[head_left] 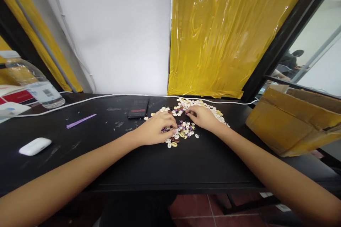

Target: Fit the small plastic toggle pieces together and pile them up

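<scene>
Small flat oval pieces with holes (183, 135), button-like, in white, yellow, brown and purple, lie in a loose heap on the black table. Over the left side of this heap rests my left hand (157, 127), its fingers curled and its thumb apart from them, with pieces visible in the gap. My right hand (204, 117) is at the heap's far side, fingertips drawn together at the pieces; whatever is between them is too small to make out. More pale pieces (217, 111) spread behind and to the right of that hand.
A dark phone (137, 108) lies behind my left hand. Leftward are a purple strip (81, 121), a white earbud case (35, 146) and a clear bottle (39, 85). A cardboard box (282, 124) stands at the right. A white cable (106, 95) runs along the back.
</scene>
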Demonstrator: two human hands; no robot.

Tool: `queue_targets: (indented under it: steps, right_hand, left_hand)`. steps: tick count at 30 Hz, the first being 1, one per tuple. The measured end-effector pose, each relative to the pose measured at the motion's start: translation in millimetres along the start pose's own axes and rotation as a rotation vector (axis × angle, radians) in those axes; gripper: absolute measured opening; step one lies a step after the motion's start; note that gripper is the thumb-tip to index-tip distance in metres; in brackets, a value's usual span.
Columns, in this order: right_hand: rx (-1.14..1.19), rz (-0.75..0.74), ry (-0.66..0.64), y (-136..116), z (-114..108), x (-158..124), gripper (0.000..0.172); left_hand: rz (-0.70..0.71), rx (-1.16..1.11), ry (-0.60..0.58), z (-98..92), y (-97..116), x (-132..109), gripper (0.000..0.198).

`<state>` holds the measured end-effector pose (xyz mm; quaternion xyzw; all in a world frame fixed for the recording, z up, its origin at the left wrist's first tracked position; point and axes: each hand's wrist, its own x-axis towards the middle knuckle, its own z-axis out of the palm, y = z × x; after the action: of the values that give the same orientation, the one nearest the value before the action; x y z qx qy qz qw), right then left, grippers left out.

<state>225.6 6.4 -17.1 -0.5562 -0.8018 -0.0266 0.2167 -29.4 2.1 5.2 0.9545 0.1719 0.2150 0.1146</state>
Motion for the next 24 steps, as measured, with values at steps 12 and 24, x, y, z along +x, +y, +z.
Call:
queue_targets:
  steps: [12,24]
  right_hand:
    - [0.085,-0.031,0.057,3,2,1,0.022]
    - [0.411,-0.173,0.146,-60,-4,-17,0.014]
  left_hand:
    - [-0.089,-0.006,0.100,1.1,-6,1,0.018]
    - [-0.129,-0.098,0.208,3.3,1,5,0.018]
